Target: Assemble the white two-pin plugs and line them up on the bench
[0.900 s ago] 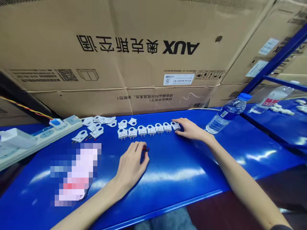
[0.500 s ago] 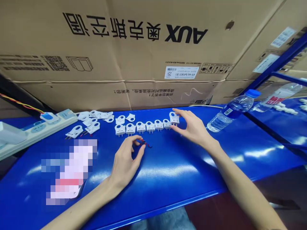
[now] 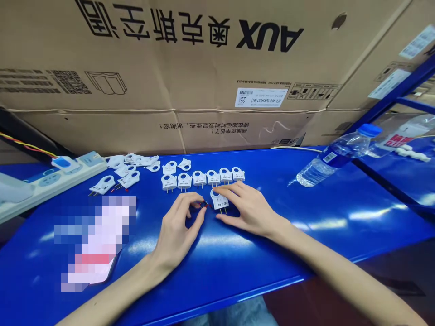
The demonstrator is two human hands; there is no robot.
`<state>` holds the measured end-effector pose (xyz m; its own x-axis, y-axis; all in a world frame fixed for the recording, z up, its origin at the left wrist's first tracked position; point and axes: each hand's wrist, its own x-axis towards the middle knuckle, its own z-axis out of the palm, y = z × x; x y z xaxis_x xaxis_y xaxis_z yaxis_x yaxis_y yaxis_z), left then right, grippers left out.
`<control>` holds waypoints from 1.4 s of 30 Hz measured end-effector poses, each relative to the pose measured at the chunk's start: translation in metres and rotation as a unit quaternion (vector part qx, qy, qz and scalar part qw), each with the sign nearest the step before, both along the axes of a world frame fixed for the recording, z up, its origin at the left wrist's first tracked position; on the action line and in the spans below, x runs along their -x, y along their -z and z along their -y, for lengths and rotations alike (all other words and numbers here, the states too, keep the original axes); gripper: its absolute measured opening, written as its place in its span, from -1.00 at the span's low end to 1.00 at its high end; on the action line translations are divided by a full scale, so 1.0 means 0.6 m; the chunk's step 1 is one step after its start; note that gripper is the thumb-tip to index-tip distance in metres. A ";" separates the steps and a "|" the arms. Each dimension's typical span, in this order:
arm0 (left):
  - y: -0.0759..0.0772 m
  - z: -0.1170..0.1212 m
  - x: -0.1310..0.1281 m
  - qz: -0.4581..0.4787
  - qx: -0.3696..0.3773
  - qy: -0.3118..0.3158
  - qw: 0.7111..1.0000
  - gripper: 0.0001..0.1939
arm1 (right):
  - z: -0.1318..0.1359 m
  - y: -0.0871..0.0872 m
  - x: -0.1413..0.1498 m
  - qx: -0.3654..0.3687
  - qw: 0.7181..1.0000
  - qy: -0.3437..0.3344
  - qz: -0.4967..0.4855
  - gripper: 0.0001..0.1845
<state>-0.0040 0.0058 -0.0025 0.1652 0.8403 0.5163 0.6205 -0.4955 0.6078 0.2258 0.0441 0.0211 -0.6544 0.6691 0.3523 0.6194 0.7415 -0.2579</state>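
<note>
My right hand (image 3: 249, 209) holds a white plug (image 3: 219, 201) by its edges just above the blue tabletop (image 3: 258, 253), close to my left hand. My left hand (image 3: 180, 224) pinches a small red and black part (image 3: 205, 204) between thumb and forefinger, right beside that plug. Behind both hands a row of several white plugs (image 3: 200, 178) lies prongs toward me. A loose heap of more white plugs (image 3: 125, 172) lies further left.
A white power strip (image 3: 50, 179) with a blue-topped adapter sits at the far left. A water bottle (image 3: 335, 154) lies on its side at the right. Large cardboard boxes (image 3: 204, 68) wall off the back. A blurred flat item (image 3: 91, 242) lies front left.
My right hand picked the end plug from the right of the row and brought it left and toward me, next to my left hand. The left hand's fingers lifted the small part.
</note>
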 end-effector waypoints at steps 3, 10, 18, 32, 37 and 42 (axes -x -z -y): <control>0.002 0.000 0.000 0.021 0.005 0.019 1.000 -0.86 | 0.001 0.004 0.003 -0.006 1.000 -0.008 -0.010 -0.42; 0.002 -0.001 0.001 0.024 0.002 -0.002 1.000 -0.87 | 0.000 0.006 0.002 -0.015 1.000 -0.007 -0.019 -0.43; -0.002 0.001 -0.001 0.032 0.001 0.009 0.999 -0.89 | -0.002 0.005 0.001 -0.012 1.000 -0.014 -0.014 -0.44; -0.001 -0.001 0.002 0.036 0.045 -0.002 0.998 -0.88 | 0.002 0.005 0.004 -0.008 1.000 -0.027 -0.003 -0.46; -0.004 -0.003 0.001 0.018 0.054 0.008 0.998 -0.88 | 0.004 0.008 0.006 -0.014 0.999 -0.035 -0.014 -0.47; -0.005 -0.002 0.001 0.009 0.053 -0.007 0.999 -0.87 | 0.006 0.012 0.009 -0.019 0.998 -0.039 -0.035 -0.49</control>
